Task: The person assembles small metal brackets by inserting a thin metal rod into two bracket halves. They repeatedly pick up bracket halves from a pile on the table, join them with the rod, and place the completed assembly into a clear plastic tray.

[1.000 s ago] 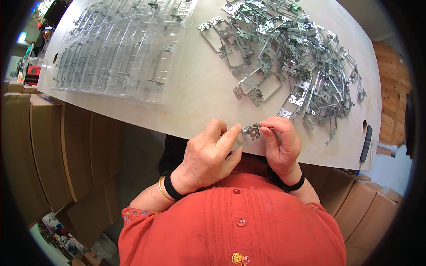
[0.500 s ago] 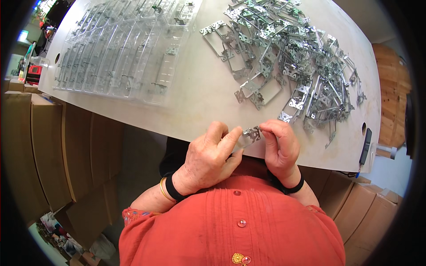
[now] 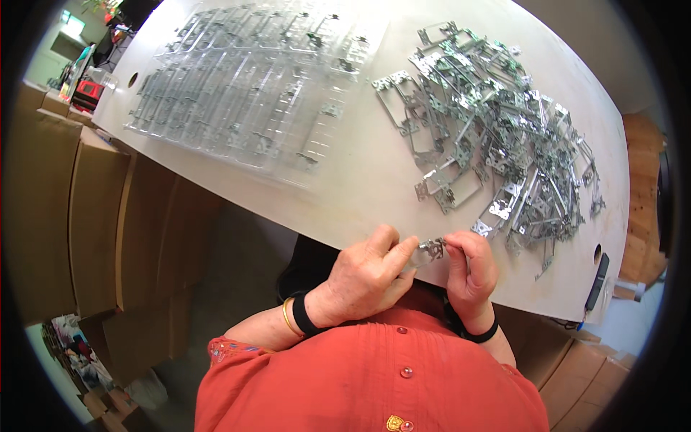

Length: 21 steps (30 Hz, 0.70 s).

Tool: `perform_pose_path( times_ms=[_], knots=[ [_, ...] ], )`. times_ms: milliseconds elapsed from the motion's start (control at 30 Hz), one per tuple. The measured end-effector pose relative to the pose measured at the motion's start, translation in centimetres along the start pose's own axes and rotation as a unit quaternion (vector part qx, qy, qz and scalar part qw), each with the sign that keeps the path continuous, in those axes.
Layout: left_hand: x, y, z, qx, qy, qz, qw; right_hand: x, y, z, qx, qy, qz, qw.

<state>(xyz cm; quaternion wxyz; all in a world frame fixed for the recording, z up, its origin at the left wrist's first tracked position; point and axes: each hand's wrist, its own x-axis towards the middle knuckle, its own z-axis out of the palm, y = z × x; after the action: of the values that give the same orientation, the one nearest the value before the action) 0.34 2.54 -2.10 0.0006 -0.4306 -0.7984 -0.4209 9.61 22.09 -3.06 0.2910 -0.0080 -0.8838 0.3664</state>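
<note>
I observe my left hand and right hand both pinching one small metal bracket at the surface edge. The bracket pile lies just beyond; clear plastic trays sit further left.

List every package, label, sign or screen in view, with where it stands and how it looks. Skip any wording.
Clear plastic trays: far left of the table, transparent moulded sheets with rows of slots, some holding metal parts.
Cardboard boxes: stacked left of the table, plain brown.
More cardboard boxes: lower right, brown.
Red box-like thing: beyond the table's far left corner, too small to identify.
No signs or screens can be made out.
</note>
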Motion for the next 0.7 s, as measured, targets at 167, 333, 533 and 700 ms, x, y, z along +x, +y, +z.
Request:
perform_pose_path(
  times_ms=[167, 333, 533, 700],
  knots=[
    [-0.17, -0.06, 0.09, -0.004, 0.003, 0.001, 1.0, -0.11, -0.06, 0.03, 0.001, -0.005, 0.008, 1.0],
    [-0.16, -0.07, 0.06, -0.007, 0.005, 0.002, 1.0, -0.18, -0.05, -0.03, 0.0, -0.015, 0.018, 1.0],
    [-0.16, -0.12, 0.02, -0.007, 0.002, 0.004, 1.0, -0.06, -0.04, 0.26, 0.004, -0.005, 0.0, 1.0],
    [-0.29, -0.38, 0.17, -0.006, -0.005, 0.006, 1.0, -0.28, 0.1, 0.05, 0.008, -0.008, 0.006, 1.0]
  ],
)
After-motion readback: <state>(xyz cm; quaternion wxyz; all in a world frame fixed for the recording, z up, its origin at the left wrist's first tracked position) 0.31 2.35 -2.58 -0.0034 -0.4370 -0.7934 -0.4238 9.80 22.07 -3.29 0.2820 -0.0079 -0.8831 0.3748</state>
